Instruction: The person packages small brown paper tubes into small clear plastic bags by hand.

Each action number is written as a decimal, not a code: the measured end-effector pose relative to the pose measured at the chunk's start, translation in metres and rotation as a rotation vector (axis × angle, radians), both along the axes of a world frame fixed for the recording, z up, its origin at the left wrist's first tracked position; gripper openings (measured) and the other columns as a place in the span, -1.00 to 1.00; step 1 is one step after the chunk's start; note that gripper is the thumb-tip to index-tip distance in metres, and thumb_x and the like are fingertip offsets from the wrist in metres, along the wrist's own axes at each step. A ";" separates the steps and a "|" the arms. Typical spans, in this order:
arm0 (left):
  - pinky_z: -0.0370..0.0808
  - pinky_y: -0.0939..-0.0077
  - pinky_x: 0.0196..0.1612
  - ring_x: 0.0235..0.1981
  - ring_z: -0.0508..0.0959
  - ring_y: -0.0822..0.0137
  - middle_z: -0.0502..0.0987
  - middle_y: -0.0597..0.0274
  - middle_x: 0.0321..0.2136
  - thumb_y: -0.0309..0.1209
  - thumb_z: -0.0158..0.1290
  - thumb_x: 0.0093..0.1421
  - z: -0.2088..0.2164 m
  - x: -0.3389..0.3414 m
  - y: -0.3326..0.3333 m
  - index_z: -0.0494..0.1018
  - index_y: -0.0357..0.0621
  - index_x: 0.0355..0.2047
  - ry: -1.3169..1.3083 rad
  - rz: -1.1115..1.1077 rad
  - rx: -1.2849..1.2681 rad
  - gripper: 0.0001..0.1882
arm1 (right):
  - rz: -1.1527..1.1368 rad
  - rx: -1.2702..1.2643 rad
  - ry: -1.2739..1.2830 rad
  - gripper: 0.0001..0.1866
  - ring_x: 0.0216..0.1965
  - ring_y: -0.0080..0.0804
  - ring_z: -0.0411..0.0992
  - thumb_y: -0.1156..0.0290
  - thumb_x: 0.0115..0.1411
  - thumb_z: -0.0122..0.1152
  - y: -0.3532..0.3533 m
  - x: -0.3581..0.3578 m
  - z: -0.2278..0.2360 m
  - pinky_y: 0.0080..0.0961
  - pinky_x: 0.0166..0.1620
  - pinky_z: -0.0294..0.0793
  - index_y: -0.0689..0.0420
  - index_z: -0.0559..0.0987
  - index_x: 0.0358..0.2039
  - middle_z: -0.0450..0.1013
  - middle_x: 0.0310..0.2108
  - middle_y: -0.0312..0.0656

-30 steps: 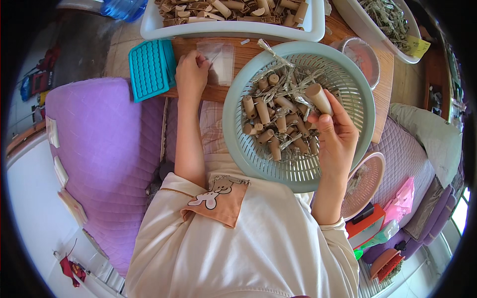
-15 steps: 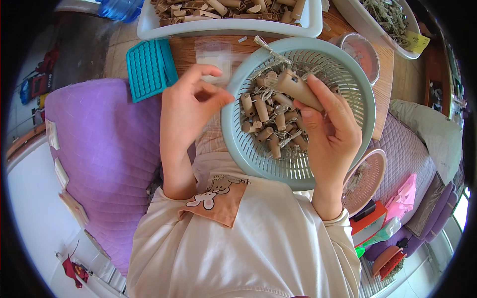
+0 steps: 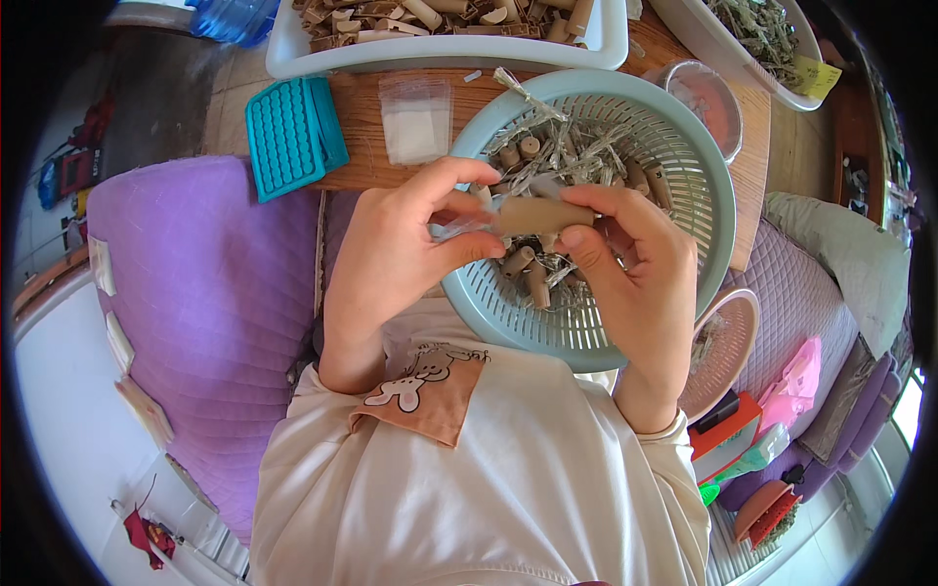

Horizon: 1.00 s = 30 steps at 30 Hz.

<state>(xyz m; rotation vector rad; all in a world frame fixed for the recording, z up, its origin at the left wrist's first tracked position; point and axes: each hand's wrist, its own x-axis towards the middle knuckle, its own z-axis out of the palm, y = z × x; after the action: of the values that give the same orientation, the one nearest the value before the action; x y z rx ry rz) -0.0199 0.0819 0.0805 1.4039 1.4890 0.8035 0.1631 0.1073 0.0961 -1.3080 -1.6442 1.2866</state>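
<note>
My right hand (image 3: pixel 640 259) pinches the right end of a tan, cork-like cylinder (image 3: pixel 543 216) between thumb and fingers, nearly level above a grey-green basket (image 3: pixel 720 220). At the cylinder's left end, my left hand (image 3: pixel 386 244) has its thumb and forefinger curled around a blurred, see-through wisp (image 3: pixel 461 229); what exactly it is I cannot make out. Beneath both hands, the slotted basket holds several smaller tan cylinders (image 3: pixel 535 283) tangled with bundles of thin, clear-silvery wire (image 3: pixel 596 145). One twisted wire bundle (image 3: pixel 526 91) hangs over the far rim.
A white tub (image 3: pixel 449 61) of tan pieces stands at the back, beside another tub (image 3: pixel 718 44) of wire bundles. On the wooden table lie a teal ridged case (image 3: pixel 288 137) and a clear bag (image 3: pixel 415 125). A round clear container (image 3: pixel 705 107) and pink basket (image 3: pixel 728 361) sit right.
My left hand has moved right to the cylinder's left end. My right hand has lowered and shifted left slightly, and the cylinder has turned from slanted to nearly level.
</note>
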 end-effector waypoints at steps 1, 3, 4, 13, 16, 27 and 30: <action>0.45 0.61 -0.42 -0.48 0.55 0.38 0.53 0.15 -0.51 -0.48 0.22 -0.22 -0.001 0.002 0.000 0.37 -0.15 -0.26 -0.001 -0.001 0.000 -0.56 | -0.001 0.000 -0.001 -0.82 -0.54 -0.43 0.43 0.58 -0.07 0.14 0.000 0.001 0.000 -0.62 -0.50 0.37 0.24 0.47 -0.38 0.42 -0.53 -0.14; 0.45 0.57 -0.40 -0.45 0.55 0.32 0.52 0.12 -0.48 -0.47 0.22 -0.23 -0.006 0.006 -0.001 0.38 -0.16 -0.25 -0.044 -0.007 0.123 -0.55 | 0.020 -0.033 0.001 -0.83 -0.53 -0.45 0.43 0.57 -0.06 0.13 0.001 0.002 -0.001 -0.63 -0.50 0.37 0.25 0.47 -0.38 0.42 -0.55 -0.13; 0.45 0.57 -0.40 -0.45 0.55 0.32 0.52 0.12 -0.48 -0.47 0.22 -0.23 -0.008 0.008 -0.001 0.38 -0.16 -0.25 -0.045 -0.008 0.123 -0.55 | 0.019 -0.033 0.001 -0.83 -0.53 -0.45 0.43 0.57 -0.06 0.13 0.002 0.003 -0.001 -0.63 -0.50 0.37 0.25 0.47 -0.38 0.42 -0.55 -0.13; 0.46 0.54 -0.34 -0.36 0.54 0.25 0.50 0.08 -0.40 -0.47 0.19 -0.20 -0.004 0.028 -0.003 0.38 -0.17 -0.23 0.108 -0.082 0.248 -0.56 | 0.124 -0.126 -0.169 -0.77 -0.51 -0.61 0.37 0.60 -0.05 0.16 0.005 0.008 0.007 -0.73 -0.45 0.38 0.32 0.44 -0.31 0.38 -0.48 -0.21; 0.46 0.61 -0.28 -0.35 0.53 0.39 0.52 0.08 -0.39 -0.59 0.22 -0.23 -0.004 0.034 0.000 0.38 -0.24 -0.20 -0.045 -0.031 0.171 -0.51 | 0.017 0.253 -0.172 -0.85 -0.57 -0.45 0.39 0.57 -0.12 0.19 0.004 0.004 0.000 -0.63 -0.54 0.35 0.20 0.48 -0.45 0.39 -0.59 -0.18; 0.43 0.70 -0.34 -0.39 0.47 0.52 0.49 0.13 -0.37 -0.55 0.13 -0.06 -0.016 0.040 0.012 0.31 -0.26 -0.12 -0.593 0.051 -0.076 -0.55 | -0.020 0.439 -0.321 -0.78 -0.33 -0.30 0.36 0.49 -0.15 0.24 0.000 0.009 -0.018 -0.52 -0.35 0.37 0.14 0.52 -0.40 0.36 -0.28 -0.15; 0.42 0.72 -0.35 -0.40 0.46 0.54 0.49 0.12 -0.37 -0.51 0.14 -0.05 -0.019 0.040 0.013 0.31 -0.26 -0.14 -0.656 0.075 -0.144 -0.58 | 0.056 0.383 -0.252 -0.71 -0.19 -0.20 0.30 0.44 -0.19 0.28 -0.001 0.016 -0.023 -0.44 -0.21 0.34 0.13 0.51 -0.36 0.26 -0.13 -0.10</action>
<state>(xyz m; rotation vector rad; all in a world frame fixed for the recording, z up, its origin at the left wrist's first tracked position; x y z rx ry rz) 0.0200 0.0948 0.0617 0.8577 1.0609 1.0541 0.1787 0.1061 0.0735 -1.2267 -1.9952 0.8038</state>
